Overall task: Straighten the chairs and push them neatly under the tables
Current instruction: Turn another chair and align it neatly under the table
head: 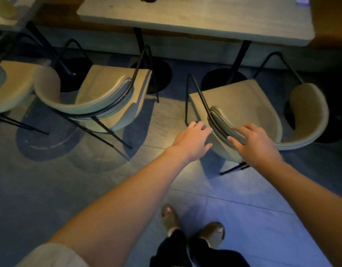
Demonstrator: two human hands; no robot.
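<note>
The right beige chair with a thin black frame stands turned at an angle in front of the long pale table, its seat outside the table's edge. My right hand grips the top of its curved backrest, fingers over the rim and thumb on the outer side. At the backrest's left end, my left hand holds the edge between curled fingers and thumb. A second, matching chair stands to the left, also angled and out from the table.
Two black pedestal bases sit on the floor under the table. A third beige chair and another table are at the far left. My feet stand on grey floor tiles behind the right chair.
</note>
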